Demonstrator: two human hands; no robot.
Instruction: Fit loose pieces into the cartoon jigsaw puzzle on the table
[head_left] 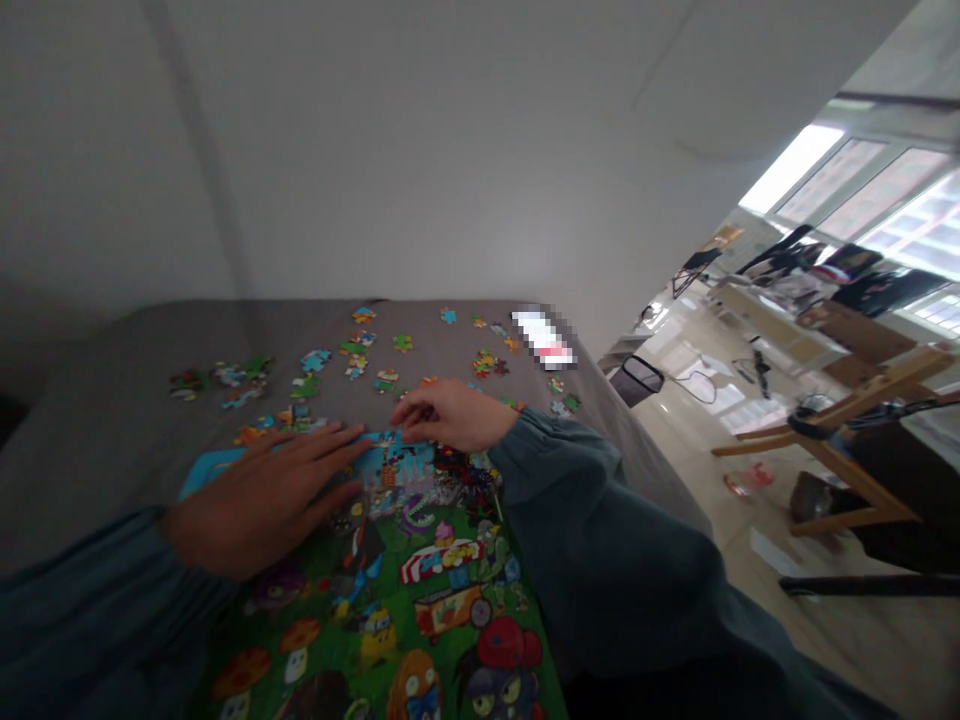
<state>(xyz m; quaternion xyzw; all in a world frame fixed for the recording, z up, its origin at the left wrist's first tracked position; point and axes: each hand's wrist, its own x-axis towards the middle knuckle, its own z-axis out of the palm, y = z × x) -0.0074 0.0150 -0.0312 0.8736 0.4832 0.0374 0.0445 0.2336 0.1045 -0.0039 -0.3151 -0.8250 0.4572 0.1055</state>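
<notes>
A cartoon jigsaw puzzle lies in front of me, mostly joined, with a green lower part and a light blue strip along its far edge. My left hand rests flat over its far left part, fingers stretched out and slightly apart. Near the middle of the far edge, my right hand has its fingers bent and pinched together, low over the blue strip. Whatever is between those fingertips is hidden. A blue frame corner shows beyond my left hand.
Loose puzzle pieces lie scattered on the grey cloth, including a green piece and a blue piece. A phone with a lit screen lies at the far right. A white wall stands behind; a wooden chair is on the right.
</notes>
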